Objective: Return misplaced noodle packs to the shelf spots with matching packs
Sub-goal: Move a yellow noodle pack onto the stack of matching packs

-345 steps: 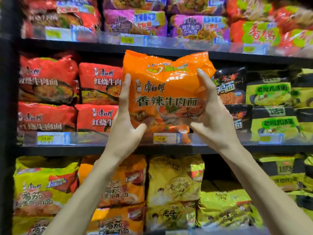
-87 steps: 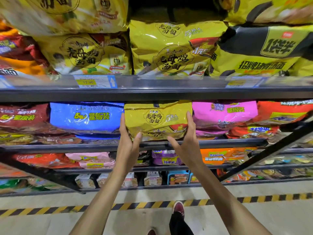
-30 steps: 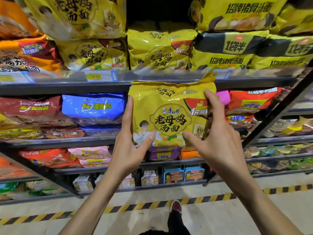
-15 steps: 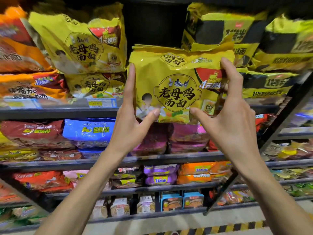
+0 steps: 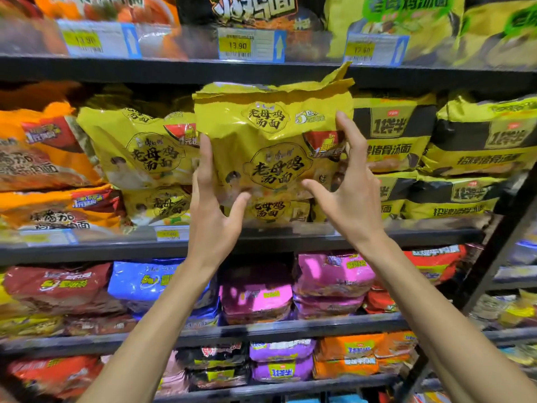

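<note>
A yellow noodle pack (image 5: pixel 270 146) stands upright in the middle shelf row, on top of a matching yellow pack (image 5: pixel 273 210). More of the same yellow packs (image 5: pixel 139 149) are stacked just to its left. My left hand (image 5: pixel 213 207) holds the pack's left edge, fingers up its side and thumb on the lower front. My right hand (image 5: pixel 348 193) holds the right edge, fingers spread over the side and thumb across the front. The pack's crumpled top reaches the underside of the shelf above.
Yellow-and-black packs (image 5: pixel 395 135) fill the spot to the right, and orange packs (image 5: pixel 43 158) sit on the left. The shelf lip (image 5: pixel 261 237) carries price tags. Pink (image 5: pixel 331 274), blue (image 5: pixel 145 283) and red packs lie on the shelf below. A black diagonal brace (image 5: pixel 499 254) crosses at right.
Both hands lifted the yellow pack from the lower shelf and moved it up and into the row of matching yellow packs, where it now sits on another one. The view rose with it.
</note>
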The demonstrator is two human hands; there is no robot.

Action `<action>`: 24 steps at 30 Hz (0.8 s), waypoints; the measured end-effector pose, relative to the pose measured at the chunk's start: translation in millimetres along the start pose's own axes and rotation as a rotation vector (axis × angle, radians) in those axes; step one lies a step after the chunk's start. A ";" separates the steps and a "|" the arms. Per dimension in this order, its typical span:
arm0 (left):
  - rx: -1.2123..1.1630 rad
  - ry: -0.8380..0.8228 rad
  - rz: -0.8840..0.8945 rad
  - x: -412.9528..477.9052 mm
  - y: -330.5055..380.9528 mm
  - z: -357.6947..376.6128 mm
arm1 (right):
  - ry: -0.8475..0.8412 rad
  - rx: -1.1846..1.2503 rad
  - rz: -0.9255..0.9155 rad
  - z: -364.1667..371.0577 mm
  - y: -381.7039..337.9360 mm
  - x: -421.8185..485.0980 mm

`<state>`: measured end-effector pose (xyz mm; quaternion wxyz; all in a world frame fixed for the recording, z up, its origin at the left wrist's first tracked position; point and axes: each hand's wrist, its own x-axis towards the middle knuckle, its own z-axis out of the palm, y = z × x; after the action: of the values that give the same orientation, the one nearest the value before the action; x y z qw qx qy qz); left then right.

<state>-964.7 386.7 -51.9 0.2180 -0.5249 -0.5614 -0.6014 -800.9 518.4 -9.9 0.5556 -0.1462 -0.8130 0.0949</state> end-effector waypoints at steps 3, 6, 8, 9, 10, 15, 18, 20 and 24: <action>0.034 0.071 0.053 -2.4 -11.8 10.5 | 0.003 0.013 -0.011 14.7 17.4 -2.7; 0.092 0.137 0.141 -1.5 -27.4 24.6 | 0.011 0.037 0.001 28.0 33.5 -4.2; 0.058 0.105 0.078 0.8 -41.0 32.4 | 0.012 0.016 -0.025 35.5 40.0 -3.3; 0.061 0.078 0.037 2.3 -47.6 35.0 | 0.010 0.005 -0.034 39.1 42.7 -2.3; 0.077 0.054 0.002 3.9 -53.5 37.4 | 0.011 -0.003 -0.024 42.7 44.7 -0.8; 0.143 0.024 -0.040 12.1 -66.6 43.7 | 0.043 0.027 0.035 61.9 54.0 1.5; 0.191 0.028 -0.024 15.1 -72.4 46.2 | 0.043 0.043 0.034 68.9 55.7 3.8; 0.201 0.005 -0.021 18.7 -72.6 47.2 | 0.051 0.071 0.053 71.5 55.8 7.4; 0.218 -0.005 -0.038 28.2 -72.0 48.8 | 0.082 0.122 0.082 74.2 58.5 18.7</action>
<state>-1017.1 459.8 -68.2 0.2608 -0.4889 -0.6340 -0.5394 -868.6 580.4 -39.0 0.5919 -0.1489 -0.7757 0.1606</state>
